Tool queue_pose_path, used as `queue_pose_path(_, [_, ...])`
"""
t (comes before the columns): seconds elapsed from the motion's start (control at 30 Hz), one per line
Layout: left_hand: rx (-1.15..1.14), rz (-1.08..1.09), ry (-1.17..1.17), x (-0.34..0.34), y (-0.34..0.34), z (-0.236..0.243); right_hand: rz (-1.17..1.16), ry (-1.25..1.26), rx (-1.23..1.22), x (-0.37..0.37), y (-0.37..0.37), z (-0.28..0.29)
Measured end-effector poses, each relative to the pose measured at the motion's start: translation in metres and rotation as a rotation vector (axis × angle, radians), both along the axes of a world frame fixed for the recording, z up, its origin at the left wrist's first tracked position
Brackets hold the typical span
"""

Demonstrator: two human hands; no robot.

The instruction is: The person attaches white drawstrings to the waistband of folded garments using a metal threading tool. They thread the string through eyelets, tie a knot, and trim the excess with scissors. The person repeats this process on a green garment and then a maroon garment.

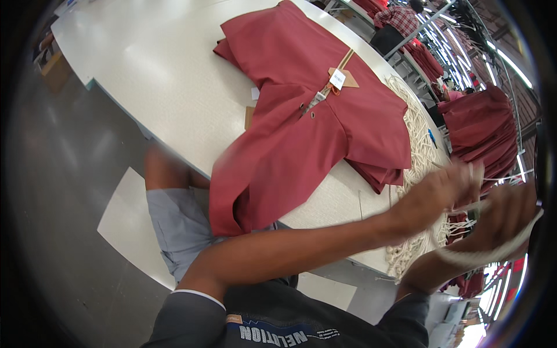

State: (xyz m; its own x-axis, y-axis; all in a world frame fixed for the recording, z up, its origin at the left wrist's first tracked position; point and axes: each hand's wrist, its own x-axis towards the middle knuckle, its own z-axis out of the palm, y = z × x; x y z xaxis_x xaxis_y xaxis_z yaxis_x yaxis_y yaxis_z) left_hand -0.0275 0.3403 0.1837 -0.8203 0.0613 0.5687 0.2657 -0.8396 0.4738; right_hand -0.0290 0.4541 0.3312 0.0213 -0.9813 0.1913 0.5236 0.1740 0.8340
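A cream drawstring cord point(484, 256) hangs in a loop below my raised hands at the right. My left hand point(444, 188) is closed on it, with the fingers smeared by motion. Beside it, my right hand point(503, 216) is curled with the cord running through it, also blurred. To the left, a maroon hooded garment point(278, 162) lies on the table, its hood hanging over the edge towards my lap. Two metal eyelets point(313, 115) sit by its neck opening. A white tag point(337, 79) and a brown card point(350, 81) lie on its front.
A heap of cream cords point(419, 130) lies along the right side of the white table point(145, 64), with a blue pen-like object point(432, 138) on it. Beyond hangs a bunch of maroon garments point(484, 130). Another person in a checked shirt point(398, 22) stands at the far right.
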Motion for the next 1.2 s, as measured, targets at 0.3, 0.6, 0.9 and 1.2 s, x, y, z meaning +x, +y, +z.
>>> queue_pose_path(0.3, [-0.482, -0.158, 0.171, 0.091, 0.026, -0.041, 0.516, -1.411, -0.767, -0.043, 0.025, 0.042])
queue_pose_path(0.6, [-0.768, -0.269, -0.398, 0.198, -0.127, -0.143, 0.359, -1.428, -0.655, -0.033, 0.005, 0.027])
queue_pose_path(0.9, [-0.842, -0.055, -0.830, 0.259, -0.169, -0.186, 0.422, -1.715, -0.619, -0.045, 0.011, 0.008])
queue_pose_path(1.2, [-0.527, -0.152, -0.561, 0.173, -0.129, -0.116, 0.464, -1.835, -1.135, -0.211, -0.062, -0.046])
